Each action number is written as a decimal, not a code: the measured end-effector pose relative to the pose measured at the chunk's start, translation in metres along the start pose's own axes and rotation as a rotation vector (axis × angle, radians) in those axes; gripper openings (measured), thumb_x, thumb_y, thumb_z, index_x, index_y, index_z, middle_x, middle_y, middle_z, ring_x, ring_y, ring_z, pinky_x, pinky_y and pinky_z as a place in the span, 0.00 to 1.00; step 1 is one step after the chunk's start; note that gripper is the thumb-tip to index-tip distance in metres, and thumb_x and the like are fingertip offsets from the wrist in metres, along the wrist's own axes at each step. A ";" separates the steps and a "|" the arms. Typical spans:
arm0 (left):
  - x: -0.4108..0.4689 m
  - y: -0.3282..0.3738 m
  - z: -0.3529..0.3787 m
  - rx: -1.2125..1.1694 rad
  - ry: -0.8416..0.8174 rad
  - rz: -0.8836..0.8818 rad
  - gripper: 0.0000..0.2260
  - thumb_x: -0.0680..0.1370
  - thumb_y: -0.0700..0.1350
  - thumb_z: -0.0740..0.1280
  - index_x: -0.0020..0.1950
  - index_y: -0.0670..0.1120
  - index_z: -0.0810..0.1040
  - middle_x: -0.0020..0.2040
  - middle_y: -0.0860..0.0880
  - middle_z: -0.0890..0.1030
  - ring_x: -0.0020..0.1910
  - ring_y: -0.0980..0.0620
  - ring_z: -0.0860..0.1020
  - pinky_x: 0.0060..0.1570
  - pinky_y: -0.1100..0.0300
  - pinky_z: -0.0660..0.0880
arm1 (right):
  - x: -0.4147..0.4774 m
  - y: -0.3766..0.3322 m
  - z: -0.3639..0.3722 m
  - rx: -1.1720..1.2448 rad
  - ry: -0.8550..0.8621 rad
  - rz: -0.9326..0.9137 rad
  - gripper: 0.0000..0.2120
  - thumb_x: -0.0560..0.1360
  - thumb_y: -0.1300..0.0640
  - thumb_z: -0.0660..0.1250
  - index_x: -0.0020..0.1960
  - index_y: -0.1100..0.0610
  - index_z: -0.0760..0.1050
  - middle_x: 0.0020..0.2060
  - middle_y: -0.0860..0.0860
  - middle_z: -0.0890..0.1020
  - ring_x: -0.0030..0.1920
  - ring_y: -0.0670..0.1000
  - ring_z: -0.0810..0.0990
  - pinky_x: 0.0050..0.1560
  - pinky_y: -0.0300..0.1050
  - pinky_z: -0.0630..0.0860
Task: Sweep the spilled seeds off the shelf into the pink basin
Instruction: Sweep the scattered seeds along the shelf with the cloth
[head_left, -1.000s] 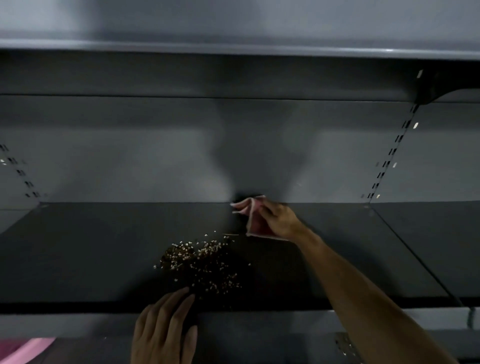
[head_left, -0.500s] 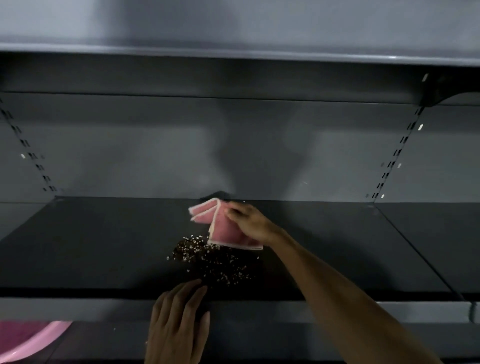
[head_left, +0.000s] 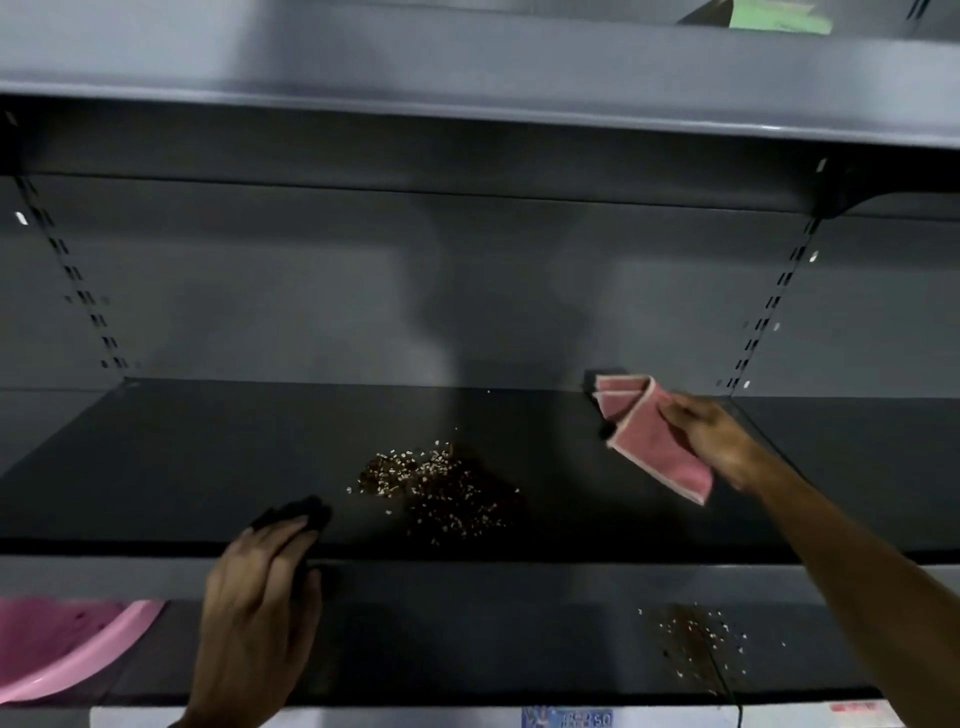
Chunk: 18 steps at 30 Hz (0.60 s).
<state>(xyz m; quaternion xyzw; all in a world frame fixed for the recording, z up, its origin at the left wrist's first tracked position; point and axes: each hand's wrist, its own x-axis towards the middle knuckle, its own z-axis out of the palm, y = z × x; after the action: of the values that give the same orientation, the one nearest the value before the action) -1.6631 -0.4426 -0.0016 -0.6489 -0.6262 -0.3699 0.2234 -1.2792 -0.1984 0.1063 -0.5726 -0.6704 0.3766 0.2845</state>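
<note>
A pile of brown and pale seeds (head_left: 436, 486) lies in the middle of the dark shelf (head_left: 156, 467). My right hand (head_left: 719, 441) holds a folded pink cloth (head_left: 654, 441) above the shelf's back right, well to the right of the pile. My left hand (head_left: 260, 613) rests on the shelf's front edge, left of the seeds, fingers curled over the lip. The pink basin (head_left: 67, 649) shows at the lower left, on the shelf below, partly cut off by the frame.
A second patch of seeds (head_left: 696, 644) lies on the lower shelf at the right. The upper shelf (head_left: 467, 78) overhangs the space. Slotted uprights (head_left: 769, 306) run down the back wall on both sides. A price label (head_left: 569, 719) sits at the bottom edge.
My right hand has carried the cloth from just behind the seed pile away to the back right. My left hand has shifted left along the front edge.
</note>
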 end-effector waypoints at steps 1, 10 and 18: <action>-0.001 -0.004 -0.004 0.026 -0.001 -0.017 0.17 0.78 0.44 0.59 0.62 0.38 0.78 0.64 0.42 0.78 0.63 0.42 0.75 0.63 0.40 0.70 | -0.005 0.009 0.000 -0.079 0.008 0.022 0.12 0.80 0.52 0.55 0.55 0.52 0.76 0.43 0.55 0.81 0.40 0.53 0.79 0.40 0.43 0.76; -0.010 -0.023 0.003 0.150 -0.010 -0.067 0.20 0.81 0.46 0.54 0.65 0.37 0.76 0.64 0.41 0.79 0.58 0.41 0.76 0.58 0.46 0.69 | -0.041 -0.001 0.055 -0.426 -0.108 -0.028 0.19 0.80 0.54 0.56 0.71 0.49 0.65 0.73 0.54 0.64 0.71 0.55 0.65 0.70 0.42 0.58; -0.012 -0.029 0.002 0.108 -0.014 -0.040 0.20 0.82 0.48 0.53 0.59 0.37 0.79 0.59 0.39 0.80 0.58 0.44 0.74 0.58 0.48 0.67 | -0.068 -0.048 0.134 -0.400 -0.126 -0.206 0.19 0.80 0.60 0.56 0.70 0.56 0.65 0.73 0.52 0.63 0.74 0.48 0.59 0.59 0.22 0.45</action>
<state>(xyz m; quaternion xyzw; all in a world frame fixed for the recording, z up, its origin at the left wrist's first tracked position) -1.6906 -0.4453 -0.0170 -0.6258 -0.6598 -0.3354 0.2460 -1.4024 -0.2918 0.0755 -0.5213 -0.8032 0.2401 0.1597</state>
